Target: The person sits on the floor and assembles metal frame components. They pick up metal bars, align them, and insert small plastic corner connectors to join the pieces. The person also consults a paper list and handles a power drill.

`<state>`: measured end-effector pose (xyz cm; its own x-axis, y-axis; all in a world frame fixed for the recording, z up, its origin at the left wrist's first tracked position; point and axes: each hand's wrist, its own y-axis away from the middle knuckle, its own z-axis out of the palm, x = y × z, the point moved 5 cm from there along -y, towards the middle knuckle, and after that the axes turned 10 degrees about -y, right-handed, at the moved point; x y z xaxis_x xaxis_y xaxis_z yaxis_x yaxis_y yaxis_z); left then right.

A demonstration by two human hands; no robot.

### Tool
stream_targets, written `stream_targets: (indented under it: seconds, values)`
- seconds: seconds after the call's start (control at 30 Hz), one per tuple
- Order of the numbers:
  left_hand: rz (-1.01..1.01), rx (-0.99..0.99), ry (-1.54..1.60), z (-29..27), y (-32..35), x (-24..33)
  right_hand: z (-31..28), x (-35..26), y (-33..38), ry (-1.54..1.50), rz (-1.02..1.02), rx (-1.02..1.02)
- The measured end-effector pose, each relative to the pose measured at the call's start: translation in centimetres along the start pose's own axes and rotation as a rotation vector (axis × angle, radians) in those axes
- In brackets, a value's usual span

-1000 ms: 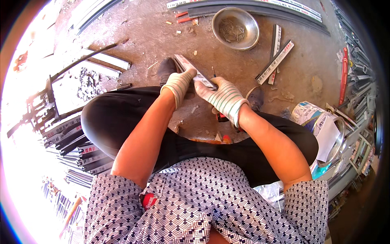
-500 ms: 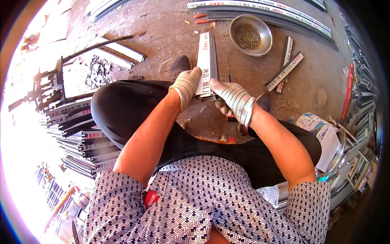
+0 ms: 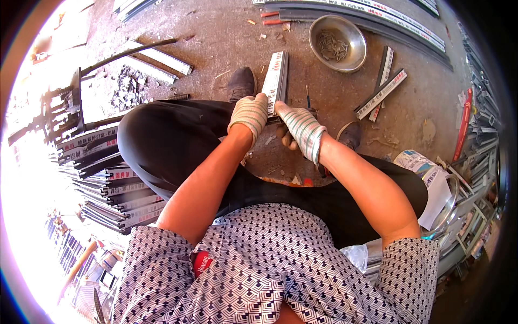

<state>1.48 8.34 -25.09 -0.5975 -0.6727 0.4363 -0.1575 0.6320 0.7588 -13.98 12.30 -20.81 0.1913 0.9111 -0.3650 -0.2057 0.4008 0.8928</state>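
A short white-faced aluminium profile (image 3: 275, 81) with dark edges points away from me between my knees. My left hand (image 3: 250, 116), in a striped knit glove, grips its near left side, thumb along the face. From the right, my right hand (image 3: 302, 127), gloved alike, presses its thumb on the near end; its other fingers curl below. A slim dark tool with a thin tip (image 3: 308, 98) sticks up just beyond my right hand. I cannot tell whether that hand also holds it.
A steel bowl (image 3: 338, 43) of small metal pins or screws stands ahead right, near two crossed profile pieces (image 3: 381, 94). Long profiles (image 3: 367, 19) lie beyond. Stacked profiles (image 3: 116, 178) sit by my left knee. At right are a white bucket (image 3: 413, 162) and a red tool (image 3: 463, 124).
Both hands have brought the profile slightly lower in view, and its far end now leans more to the right. My right hand has shifted a little left.
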Motion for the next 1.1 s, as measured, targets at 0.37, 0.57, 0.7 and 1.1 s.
stream_targets:
  seconds: [0.37, 0.57, 0.7, 1.1]
  values:
    - [0.202, 0.126, -0.039, -2.4, 0.8, 4.5, -0.1, -2.3, 0.5, -0.015, -0.041, -0.031]
    - [0.376, 0.203, 0.344, -2.9, -0.4, 7.3, -1.0, -6.6, 1.4, 0.553, -0.827, 0.36]
    - [0.391, 0.161, 0.565, -2.8, -0.6, 9.1, -0.3, -8.0, 1.2, 0.608, -1.162, 0.23]
    - [0.426, 0.179, 0.436, -3.6, -1.6, 12.9, -1.1, -10.4, 0.0, 0.603, -1.395, 0.206]
